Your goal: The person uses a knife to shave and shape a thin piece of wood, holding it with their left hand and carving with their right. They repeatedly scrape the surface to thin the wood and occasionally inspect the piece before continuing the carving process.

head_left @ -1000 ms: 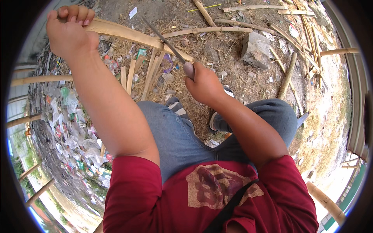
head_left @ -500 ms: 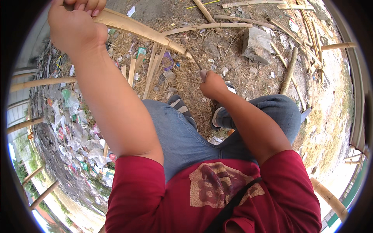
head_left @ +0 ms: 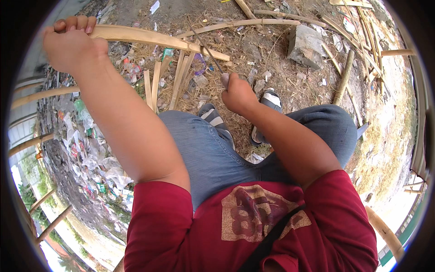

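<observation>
My left hand (head_left: 72,47), at the upper left, is closed round one end of a long, pale split bamboo strip (head_left: 140,35). The strip reaches rightward in front of me, its far end over the littered ground. Closed on the handle of a knife (head_left: 210,53) is my right hand (head_left: 240,95), held in front of my knees. The thin dark blade points up and left and crosses the strip near its right end; whether the edge bites into the bamboo I cannot tell. Several shorter split bamboo pieces (head_left: 180,79) lie below the strip, near my left leg.
A grey concrete block (head_left: 307,47) sits at the upper right, with a bamboo pole (head_left: 344,77) beside it. More curved bamboo strips (head_left: 244,22) lie ahead. Plastic litter (head_left: 97,154) covers the ground to my left. A bluish, pointed piece (head_left: 361,131) sticks out by my right knee.
My left hand has shifted left and slightly down, and the bamboo strip lies more level. My right hand has moved a little up and left; more of the knife blade shows across the strip.
</observation>
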Demonstrator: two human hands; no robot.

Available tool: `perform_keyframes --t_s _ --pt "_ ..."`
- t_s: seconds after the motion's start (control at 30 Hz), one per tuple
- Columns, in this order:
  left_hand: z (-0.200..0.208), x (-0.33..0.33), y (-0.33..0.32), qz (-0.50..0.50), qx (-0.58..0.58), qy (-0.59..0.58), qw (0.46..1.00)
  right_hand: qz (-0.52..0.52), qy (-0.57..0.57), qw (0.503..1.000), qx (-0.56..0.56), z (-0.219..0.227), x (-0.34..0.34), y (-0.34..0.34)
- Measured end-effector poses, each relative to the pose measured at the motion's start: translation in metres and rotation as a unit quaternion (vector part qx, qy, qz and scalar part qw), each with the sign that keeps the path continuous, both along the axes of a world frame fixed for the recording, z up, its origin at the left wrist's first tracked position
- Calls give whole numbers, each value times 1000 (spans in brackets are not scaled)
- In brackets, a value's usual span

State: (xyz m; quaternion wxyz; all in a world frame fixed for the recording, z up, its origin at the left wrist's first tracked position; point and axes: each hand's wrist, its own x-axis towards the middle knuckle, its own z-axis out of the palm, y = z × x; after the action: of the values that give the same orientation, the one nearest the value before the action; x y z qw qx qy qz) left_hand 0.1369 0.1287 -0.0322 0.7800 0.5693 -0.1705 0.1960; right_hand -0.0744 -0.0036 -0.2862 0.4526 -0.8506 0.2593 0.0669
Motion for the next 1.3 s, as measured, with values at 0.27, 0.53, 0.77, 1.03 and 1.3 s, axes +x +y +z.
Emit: perform_keyframes --t_s 0.27,0.53,0.77,1.03,1.3 --pt "3 -5 -8 -85 30 -26 996 39 -133 990 10 88 6 2" --pt "5 -6 9 -222 -14 -1 975 43 -103 994 -10 57 11 -22" --pt "1 2 31 -375 -33 32 926 109 -146 983 -26 125 9 -24" --pt "7 9 23 -438 -14 34 898 -6 -41 999 -6 28 2 -9" --pt "4 -6 8 -207 -22 12 978 -12 -74 997 24 58 10 5"
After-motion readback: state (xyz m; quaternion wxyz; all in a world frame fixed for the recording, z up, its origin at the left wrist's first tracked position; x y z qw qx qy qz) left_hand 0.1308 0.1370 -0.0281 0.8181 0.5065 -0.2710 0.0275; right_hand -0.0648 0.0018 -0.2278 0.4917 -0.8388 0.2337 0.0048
